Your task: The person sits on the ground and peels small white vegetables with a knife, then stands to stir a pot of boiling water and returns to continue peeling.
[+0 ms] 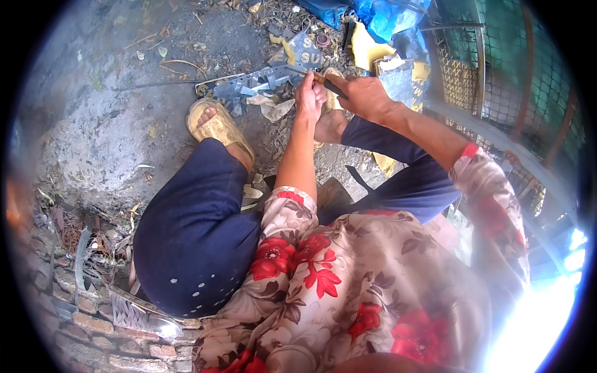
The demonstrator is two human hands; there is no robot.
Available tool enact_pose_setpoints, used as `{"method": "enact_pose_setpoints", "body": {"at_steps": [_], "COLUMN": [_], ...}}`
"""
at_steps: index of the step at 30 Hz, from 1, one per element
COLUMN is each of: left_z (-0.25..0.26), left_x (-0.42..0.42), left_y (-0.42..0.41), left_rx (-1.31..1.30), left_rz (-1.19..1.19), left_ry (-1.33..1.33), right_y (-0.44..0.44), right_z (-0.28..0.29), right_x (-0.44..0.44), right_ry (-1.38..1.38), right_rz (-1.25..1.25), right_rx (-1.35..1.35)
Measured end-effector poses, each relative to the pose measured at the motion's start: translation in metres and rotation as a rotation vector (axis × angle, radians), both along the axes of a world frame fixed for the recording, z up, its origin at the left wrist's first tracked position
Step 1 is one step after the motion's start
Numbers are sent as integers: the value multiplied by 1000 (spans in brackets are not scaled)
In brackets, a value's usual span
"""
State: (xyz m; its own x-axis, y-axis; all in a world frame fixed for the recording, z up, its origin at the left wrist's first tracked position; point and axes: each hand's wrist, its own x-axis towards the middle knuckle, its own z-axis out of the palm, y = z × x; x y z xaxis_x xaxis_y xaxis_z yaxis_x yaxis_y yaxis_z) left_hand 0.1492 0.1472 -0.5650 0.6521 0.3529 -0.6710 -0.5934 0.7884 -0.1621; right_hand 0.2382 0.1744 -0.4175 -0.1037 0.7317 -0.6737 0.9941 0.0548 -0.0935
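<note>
My right hand grips the dark handle of a screwdriver-like hand tool, which has an amber section towards its thin metal shank. The shank points left. My left hand is closed around the tool's front part, thumb on top; its fingers partly hide the shank. Just beyond and left of my hands lies a grey perforated metal bracket on the ground. Whether the tool's tip touches it I cannot tell. Behind the bracket is a grey sheet bearing yellow lettering.
My sandalled left foot flanks the bracket; the other sandal is behind my hands. Yellow foam, blue plastic sheeting and a tape roll lie beyond. Wire mesh stands at right, bricks at lower left.
</note>
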Motion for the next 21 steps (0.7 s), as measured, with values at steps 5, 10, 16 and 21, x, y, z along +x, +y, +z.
{"method": "enact_pose_setpoints", "body": {"at_steps": [5, 10, 16, 21], "left_z": [8, 1, 0, -2], "left_x": [-1, -2, 3, 3], "left_y": [7, 0, -1, 1], "left_rx": [-64, -25, 18, -39], "left_rz": [0, -11, 7, 27], "left_ry": [11, -33, -43, -83], "right_y": [-7, -23, -12, -3], "right_z": [9, 4, 15, 31], "right_x": [1, 7, 8, 0], "right_ry": [481, 431, 14, 384], "right_rz": [-1272, -830, -157, -1403], "right_rx": [-287, -80, 16, -235]}}
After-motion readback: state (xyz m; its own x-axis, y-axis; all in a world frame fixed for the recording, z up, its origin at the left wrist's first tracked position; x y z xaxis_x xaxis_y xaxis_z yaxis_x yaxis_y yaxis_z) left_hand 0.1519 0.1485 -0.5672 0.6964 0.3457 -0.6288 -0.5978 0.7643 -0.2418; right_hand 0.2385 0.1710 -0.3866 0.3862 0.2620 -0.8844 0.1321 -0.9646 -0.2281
